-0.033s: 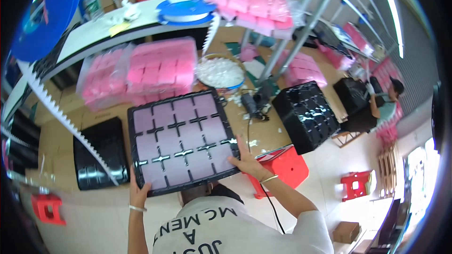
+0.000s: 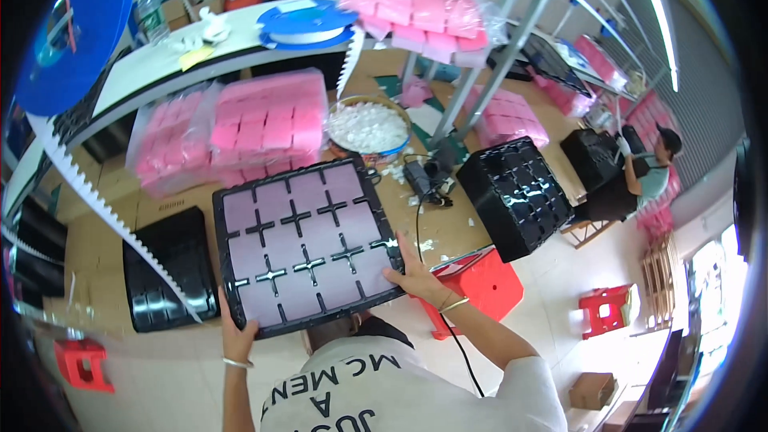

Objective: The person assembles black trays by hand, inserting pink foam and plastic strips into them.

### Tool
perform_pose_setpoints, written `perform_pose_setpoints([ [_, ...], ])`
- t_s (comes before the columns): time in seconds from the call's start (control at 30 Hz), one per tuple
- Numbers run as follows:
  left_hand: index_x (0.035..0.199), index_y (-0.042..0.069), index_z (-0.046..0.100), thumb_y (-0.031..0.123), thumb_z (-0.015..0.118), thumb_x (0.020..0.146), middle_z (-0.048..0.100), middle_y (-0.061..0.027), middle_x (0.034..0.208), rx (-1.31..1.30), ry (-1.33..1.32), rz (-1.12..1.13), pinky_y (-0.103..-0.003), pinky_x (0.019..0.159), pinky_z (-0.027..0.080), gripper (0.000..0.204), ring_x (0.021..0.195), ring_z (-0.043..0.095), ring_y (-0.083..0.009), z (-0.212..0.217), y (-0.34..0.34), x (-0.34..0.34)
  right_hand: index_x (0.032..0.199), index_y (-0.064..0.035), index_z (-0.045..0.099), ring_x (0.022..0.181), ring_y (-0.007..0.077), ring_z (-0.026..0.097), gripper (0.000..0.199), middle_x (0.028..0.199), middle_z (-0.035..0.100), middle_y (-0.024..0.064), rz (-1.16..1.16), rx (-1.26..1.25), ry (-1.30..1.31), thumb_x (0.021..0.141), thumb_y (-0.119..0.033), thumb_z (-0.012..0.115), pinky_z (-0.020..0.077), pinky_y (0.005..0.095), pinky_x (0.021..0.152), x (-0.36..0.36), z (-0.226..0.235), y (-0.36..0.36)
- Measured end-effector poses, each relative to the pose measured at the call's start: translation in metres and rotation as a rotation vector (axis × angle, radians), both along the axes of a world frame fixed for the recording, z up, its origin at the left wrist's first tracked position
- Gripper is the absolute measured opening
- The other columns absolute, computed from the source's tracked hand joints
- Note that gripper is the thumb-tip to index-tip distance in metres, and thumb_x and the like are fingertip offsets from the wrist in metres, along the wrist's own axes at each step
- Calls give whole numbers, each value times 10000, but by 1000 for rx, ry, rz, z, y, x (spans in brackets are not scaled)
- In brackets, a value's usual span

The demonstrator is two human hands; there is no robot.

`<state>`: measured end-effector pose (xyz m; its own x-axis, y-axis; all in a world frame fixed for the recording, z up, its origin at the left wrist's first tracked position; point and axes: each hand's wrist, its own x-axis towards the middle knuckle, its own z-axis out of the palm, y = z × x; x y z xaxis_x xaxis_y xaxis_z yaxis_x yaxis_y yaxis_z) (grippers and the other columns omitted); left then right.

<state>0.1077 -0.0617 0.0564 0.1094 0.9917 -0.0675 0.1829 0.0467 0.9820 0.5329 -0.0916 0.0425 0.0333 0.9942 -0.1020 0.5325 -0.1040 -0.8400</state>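
Observation:
A black plastic tray (image 2: 308, 266) with cross-shaped dividers is held between my two hands near the table's front edge. Pale pink foam pieces (image 2: 324, 232) fill its compartments. My left hand (image 2: 238, 339) grips the near left corner, its thumb on the rim and the other fingers partly hidden. On the right side, my right hand (image 2: 418, 276) clasps the edge, thumb over the top and some fingers beneath, out of sight. To the left of the tray lies a stack of black trays (image 2: 170, 270). Another black tray stack (image 2: 518, 196) stands to the right, its dividers shining.
Bagged pink foam blocks (image 2: 268, 116) stand behind the tray. A round container (image 2: 370, 126) holds small white pieces, with a black power adapter (image 2: 420, 180) nearby. White toothed strip (image 2: 104, 204) hangs at left. A red stool (image 2: 484, 292) is below; a co-worker (image 2: 652, 168) sits far right.
The view has shifted slightly, so the surroundings sit a little differently in the picture. Both hands keep the same hold on the tray.

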Motion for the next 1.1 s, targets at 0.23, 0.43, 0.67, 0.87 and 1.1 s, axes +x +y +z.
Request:
perform_pose_setpoints([
  [0.23, 1535, 75, 354, 284, 855, 709, 295, -201, 1606, 441, 886, -459, -650, 1167, 84, 989, 1498, 269, -368, 41, -33, 50, 1562, 68, 89, 1532, 361, 159, 886, 1624, 169, 297, -87, -104, -18, 941, -299, 603, 155, 359, 1230, -1, 34, -1],
  [0.43, 1531, 209, 400, 316, 893, 677, 220, -199, 1634, 491, 827, -304, -679, 1147, 106, 992, 1503, 237, -399, 46, -32, 62, 1521, 92, 233, 1462, 396, 325, 766, 1547, 338, 312, -108, -20, -101, 872, -153, 559, 256, 355, 1199, -6, 80, -3],
  [0.67, 1363, 124, 600, -60, 627, 732, 523, -184, 1442, 850, 722, -242, -618, 1135, 247, 658, 1405, 431, -379, 72, -13, 63, 1541, -34, 270, 1170, 198, 607, 664, 1303, 600, 167, -75, 95, 687, 949, -88, 566, 489, 314, 969, -57, 191, -14],
  [0.87, 1182, 6, 664, -45, 613, 845, 717, -97, 1141, 777, 245, 191, -334, 877, 510, 346, 934, 665, -185, 95, -37, -34, 1548, -36, 256, 1367, 292, 471, 668, 1523, 410, 186, 471, 267, 962, 1023, -289, 582, 431, 436, 1097, -103, 236, -25],
  [1.1, 1412, 48, 454, 149, 757, 899, 555, -128, 1370, 828, -572, 698, -476, 1030, 496, 604, 1217, 565, -292, 7, -118, -239, 1423, -5, 472, 1153, 181, 631, 424, 1329, 614, 131, 660, -181, 810, 1028, -118, 578, 490, 314, 1012, -130, 176, -16],
])
